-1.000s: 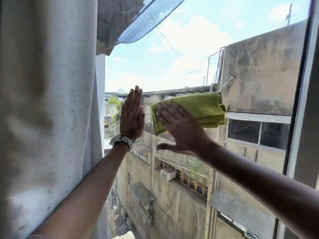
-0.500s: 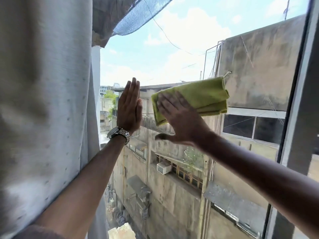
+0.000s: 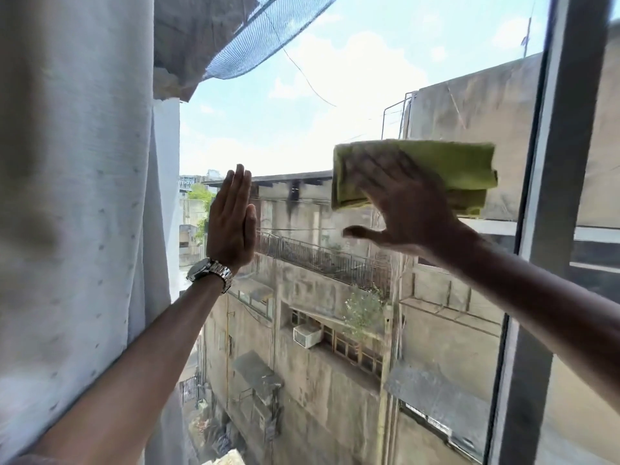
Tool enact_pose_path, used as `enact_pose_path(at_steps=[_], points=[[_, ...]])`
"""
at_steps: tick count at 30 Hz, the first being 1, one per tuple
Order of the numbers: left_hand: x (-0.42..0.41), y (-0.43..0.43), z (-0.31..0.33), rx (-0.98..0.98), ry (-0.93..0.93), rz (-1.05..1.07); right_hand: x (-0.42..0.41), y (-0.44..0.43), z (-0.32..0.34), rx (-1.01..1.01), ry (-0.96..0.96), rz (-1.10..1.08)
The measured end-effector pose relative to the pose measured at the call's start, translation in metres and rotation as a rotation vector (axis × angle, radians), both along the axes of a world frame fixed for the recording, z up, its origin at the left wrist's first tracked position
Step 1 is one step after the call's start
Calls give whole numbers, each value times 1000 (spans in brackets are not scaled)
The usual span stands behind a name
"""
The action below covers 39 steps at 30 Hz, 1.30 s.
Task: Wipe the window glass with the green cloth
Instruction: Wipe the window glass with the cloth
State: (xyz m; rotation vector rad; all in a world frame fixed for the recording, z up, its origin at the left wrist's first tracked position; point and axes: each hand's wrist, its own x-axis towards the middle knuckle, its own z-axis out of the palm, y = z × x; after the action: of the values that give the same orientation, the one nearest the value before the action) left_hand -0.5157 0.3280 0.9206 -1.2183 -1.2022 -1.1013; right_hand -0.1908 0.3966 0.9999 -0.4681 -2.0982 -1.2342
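Note:
The folded green cloth (image 3: 449, 169) lies flat against the window glass (image 3: 302, 135) at mid height, right of centre. My right hand (image 3: 399, 203) presses it to the pane with fingers spread over its left half; the thumb sticks out below the cloth. My left hand (image 3: 231, 223), with a metal watch on the wrist, rests flat and open on the glass to the left, fingers together pointing up, holding nothing. The cloth's right edge reaches close to the frame.
A white curtain (image 3: 73, 196) hangs along the left side, just beside my left arm. A dark grey window frame post (image 3: 553, 229) runs top to bottom at the right. Beyond the glass are concrete buildings, a railing and sky.
My right hand has slid the green cloth to the right across the glass, toward the frame post. My left hand has stayed flat on the pane.

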Motion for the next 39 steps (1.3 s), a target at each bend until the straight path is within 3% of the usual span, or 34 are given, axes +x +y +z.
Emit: enact_pose_path(at_steps=[2, 4, 9, 12, 14, 19, 26, 32, 39], points=[[0, -1, 1, -8, -3, 5, 2, 1, 3, -72, 132, 14], [0, -2, 0, -12, -11, 4, -3, 1, -21, -97, 143, 11], [7, -6, 0, -18, -20, 2, 20, 4, -116, 12, -272, 20], [11, -10, 0, -21, -36, -12, 37, 15, -117, 73, -404, 69], [13, -12, 2, -22, -31, -24, 44, 20, -93, 94, -332, 77], [13, -13, 2, 4, -20, -32, 20, 18, -17, 9, 65, 20], [12, -10, 0, 29, -15, -31, -38, -13, -34, -135, 370, 80], [13, -12, 0, 11, 3, -33, -58, -45, -77, -137, 177, -121], [10, -10, 1, 17, 12, -34, 18, -18, -50, 402, -220, -324]])
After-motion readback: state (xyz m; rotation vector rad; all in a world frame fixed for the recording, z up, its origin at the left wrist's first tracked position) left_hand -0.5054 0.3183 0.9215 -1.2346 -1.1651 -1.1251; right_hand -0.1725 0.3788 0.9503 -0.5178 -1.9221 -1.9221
